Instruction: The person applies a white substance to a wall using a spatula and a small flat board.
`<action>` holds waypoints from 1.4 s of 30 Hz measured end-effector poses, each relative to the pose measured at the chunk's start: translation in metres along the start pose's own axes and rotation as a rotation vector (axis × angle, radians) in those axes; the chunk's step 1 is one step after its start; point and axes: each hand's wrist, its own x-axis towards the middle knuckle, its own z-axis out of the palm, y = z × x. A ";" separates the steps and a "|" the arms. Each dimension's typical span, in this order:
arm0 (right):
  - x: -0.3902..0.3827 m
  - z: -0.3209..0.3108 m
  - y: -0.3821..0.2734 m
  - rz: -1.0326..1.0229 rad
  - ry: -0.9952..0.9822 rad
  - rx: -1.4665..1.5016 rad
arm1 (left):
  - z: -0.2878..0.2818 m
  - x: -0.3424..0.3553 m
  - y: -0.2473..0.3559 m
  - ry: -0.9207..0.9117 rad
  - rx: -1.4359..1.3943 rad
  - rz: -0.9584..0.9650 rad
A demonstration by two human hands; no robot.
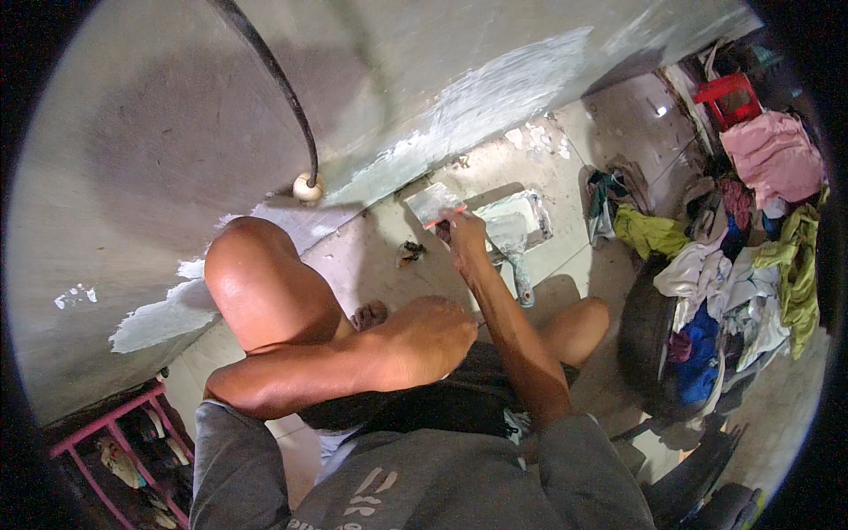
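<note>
My right hand (462, 237) is closed on a flat putty scraper (432, 204) with a pale, smeared rectangular blade and an orange edge by my fingers. The blade is held above the tiled floor, near the foot of the wall. Just right of this hand lies a putty knife (522, 281) with a greyish handle, its end over a board (541, 231) that bears white putty (511, 215). My left arm (353, 362) crosses in front of me, behind my raised left knee (252, 265); the fingers of that hand cannot be made out.
White patches (503, 79) mark the grey wall (168, 132). A black cable (283, 79) with a round white fitting (307, 187) hangs before it. Dark debris (410, 253) lies on the floor. Heaped clothes (707, 283) and a red plastic item (730, 99) are at right, a pink rack (115, 433) at lower left.
</note>
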 end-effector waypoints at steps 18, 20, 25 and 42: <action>0.036 0.006 -0.067 -0.157 0.008 0.061 | -0.007 -0.023 0.008 0.144 -0.065 0.031; 0.027 -0.003 -0.055 -0.088 0.110 -0.015 | -0.008 -0.023 0.006 0.169 -0.062 0.052; 0.041 -0.010 -0.017 -0.092 0.028 0.078 | -0.012 -0.019 0.003 0.108 -0.148 0.042; 0.006 -0.011 -0.045 -0.030 0.000 0.213 | -0.016 -0.003 -0.002 0.014 -0.110 -0.019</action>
